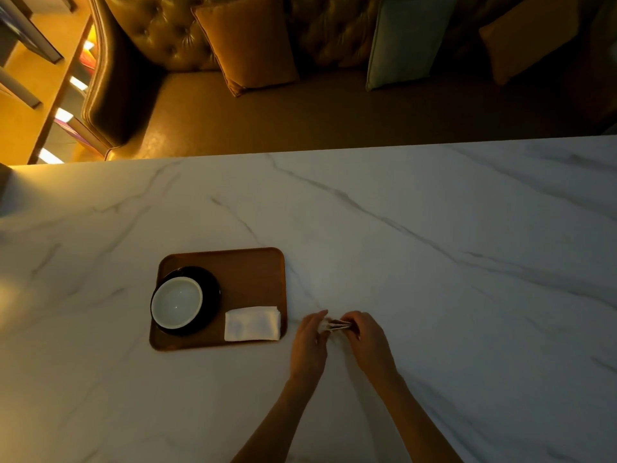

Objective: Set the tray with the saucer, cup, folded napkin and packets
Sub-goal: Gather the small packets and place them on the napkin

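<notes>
A brown tray (248, 272) lies on the marble table, left of centre. On its left half stands a black saucer (212, 292) with a white-lined cup (176, 302) on it. A folded white napkin (252, 323) lies in the tray's near right corner. Just right of the tray, both hands meet over the table. My left hand (309, 344) and my right hand (367, 340) pinch a small bunch of packets (336, 324) between their fingertips, one hand at each end.
The marble table (434, 262) stretches wide to the right and toward me. Beyond its far edge runs a tufted leather bench with an orange cushion (248, 45) and a pale cushion (405, 41). Shelving stands at the far left.
</notes>
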`<state>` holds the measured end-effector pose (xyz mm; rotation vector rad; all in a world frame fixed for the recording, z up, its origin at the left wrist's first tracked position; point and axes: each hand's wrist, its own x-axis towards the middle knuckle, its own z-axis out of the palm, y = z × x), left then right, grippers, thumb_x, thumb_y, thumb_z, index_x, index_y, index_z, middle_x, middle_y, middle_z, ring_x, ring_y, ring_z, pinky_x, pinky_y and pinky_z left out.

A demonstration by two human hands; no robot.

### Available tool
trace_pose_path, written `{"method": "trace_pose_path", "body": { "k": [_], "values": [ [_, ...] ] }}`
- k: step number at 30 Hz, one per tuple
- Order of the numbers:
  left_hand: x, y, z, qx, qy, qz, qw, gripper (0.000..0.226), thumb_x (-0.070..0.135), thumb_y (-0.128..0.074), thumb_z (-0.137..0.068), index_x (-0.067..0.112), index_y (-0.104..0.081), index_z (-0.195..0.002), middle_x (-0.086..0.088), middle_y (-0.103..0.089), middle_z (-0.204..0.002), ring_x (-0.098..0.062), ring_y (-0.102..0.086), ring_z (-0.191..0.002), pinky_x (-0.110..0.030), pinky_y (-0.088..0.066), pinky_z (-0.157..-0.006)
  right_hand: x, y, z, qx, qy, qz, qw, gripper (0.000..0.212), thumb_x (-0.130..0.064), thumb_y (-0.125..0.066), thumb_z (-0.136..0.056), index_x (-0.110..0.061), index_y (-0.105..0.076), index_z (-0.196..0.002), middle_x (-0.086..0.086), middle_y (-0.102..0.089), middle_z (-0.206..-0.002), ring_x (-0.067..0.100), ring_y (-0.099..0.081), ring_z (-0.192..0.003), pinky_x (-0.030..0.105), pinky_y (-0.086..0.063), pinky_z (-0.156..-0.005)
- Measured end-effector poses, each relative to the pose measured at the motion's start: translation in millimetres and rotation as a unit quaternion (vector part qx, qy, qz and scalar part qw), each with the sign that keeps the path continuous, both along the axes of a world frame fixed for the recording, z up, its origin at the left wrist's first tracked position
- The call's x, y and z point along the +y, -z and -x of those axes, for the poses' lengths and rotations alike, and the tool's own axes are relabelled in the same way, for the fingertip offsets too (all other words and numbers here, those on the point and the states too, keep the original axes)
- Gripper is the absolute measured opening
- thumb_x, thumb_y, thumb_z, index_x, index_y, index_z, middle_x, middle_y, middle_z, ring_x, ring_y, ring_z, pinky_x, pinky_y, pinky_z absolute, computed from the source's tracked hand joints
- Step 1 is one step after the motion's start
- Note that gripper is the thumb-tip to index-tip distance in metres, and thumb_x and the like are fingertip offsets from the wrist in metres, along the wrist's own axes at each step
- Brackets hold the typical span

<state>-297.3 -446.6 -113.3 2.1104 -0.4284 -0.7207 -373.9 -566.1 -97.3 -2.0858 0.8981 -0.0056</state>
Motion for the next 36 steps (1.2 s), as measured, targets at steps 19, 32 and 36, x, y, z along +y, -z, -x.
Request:
{"method": "trace_pose_path", "body": {
  "k": [19, 32, 36],
  "values": [
    [-2.8, 1.0, 3.1, -0.002, -0.016, -0.018, 1.0, 0.028, 0.007, -0.054, -0.096, 0.004, -0.059, -0.123, -0.009, -0.062, -0.121, -0.019, -0.059, -0.111, -0.017, -0.041, -0.094, 15.5, 11.0, 4.6, 0.001, 0.058, -0.076, 0.995, 0.054, 0.008, -0.041, -0.091, -0.009, -0.039, -0.142, 0.006, -0.05, -0.14, 0.004, -0.042, -0.125, 0.023, -0.033, -0.11],
    [2.1, 2.9, 3.5, 0.011, -0.008, -0.059, 0.998, 0.021, 0.011, -0.053, -0.097, 0.008, -0.063, -0.115, -0.007, -0.066, -0.107, -0.02, -0.062, -0.099, -0.028, -0.049, -0.088, 26.1, 13.1, 10.6, -0.003, 0.119, -0.086, 0.989, 0.037, -0.009, -0.05, -0.096, -0.012, -0.053, -0.133, 0.006, -0.062, -0.129, 0.016, -0.058, -0.118, 0.031, -0.045, -0.105],
    [4.5, -2.6, -4.5, 0.093, -0.011, -0.047, 0.994, 0.011, 0.014, -0.056, -0.095, 0.013, -0.066, -0.097, -0.004, -0.068, -0.084, -0.014, -0.064, -0.072, -0.019, -0.051, -0.063, 15.9, 4.2, 10.4, 0.008, 0.112, -0.108, 0.988, 0.034, -0.012, -0.056, -0.093, -0.014, -0.06, -0.127, 0.005, -0.069, -0.118, 0.01, -0.063, -0.104, 0.02, -0.047, -0.094]
  ]
}}
